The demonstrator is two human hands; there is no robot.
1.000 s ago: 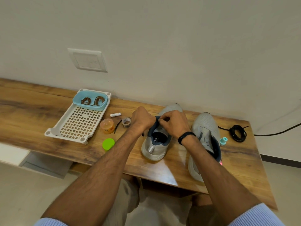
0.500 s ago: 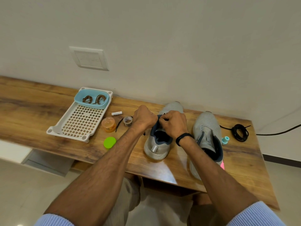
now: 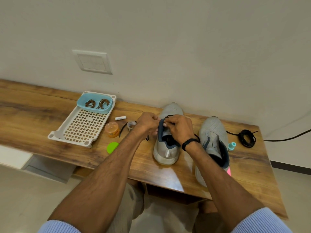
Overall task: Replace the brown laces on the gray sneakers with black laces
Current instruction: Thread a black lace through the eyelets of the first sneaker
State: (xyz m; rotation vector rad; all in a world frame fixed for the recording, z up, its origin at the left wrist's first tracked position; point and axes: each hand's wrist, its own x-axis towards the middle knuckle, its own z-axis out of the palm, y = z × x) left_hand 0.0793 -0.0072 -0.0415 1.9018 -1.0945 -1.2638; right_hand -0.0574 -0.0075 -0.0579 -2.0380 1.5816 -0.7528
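Slippage looked the likeliest trouble: the left grip (image 3: 148, 122) and the right grip (image 3: 178, 130) were pinched on the thin black lace (image 3: 169, 116) at the collar of the gray sneaker (image 3: 165, 154) on the wooden table (image 3: 33, 115), and a slack pinch (the cord seemed round and slick) could let its tip slide back out. The sneaker's knit upper looked soft; the brown laces (image 3: 90, 103) lay coiled in a blue bowl (image 3: 80, 102).

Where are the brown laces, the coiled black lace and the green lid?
brown laces (image 3: 90, 103), head view, left coil.
coiled black lace (image 3: 243, 137), head view, left side of bundle.
green lid (image 3: 112, 147), head view, centre.
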